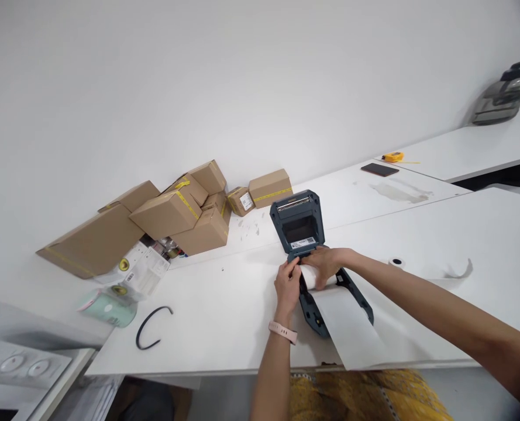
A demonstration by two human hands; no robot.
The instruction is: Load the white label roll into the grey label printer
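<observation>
A dark label printer (298,219) stands on the white table with its lid raised. Inside it lies a white paper roll (311,276), whose wide strip (347,321) runs out over the front toward the table edge. My left hand (288,282), with a pink band on the wrist, touches the printer's left side near the hinge, fingers bent; whether it pinches anything is hidden. My right hand (323,264) reaches in from the right, over the roll and against it, fingers pointing into the housing with their tips hidden.
Cardboard boxes (167,213) are stacked at the back left. A black curved band (140,333) and a green pouch (113,309) lie left. To the right are a small roll (396,262), a dark phone (379,169), a yellow tape measure (392,157) and a bottle (502,100).
</observation>
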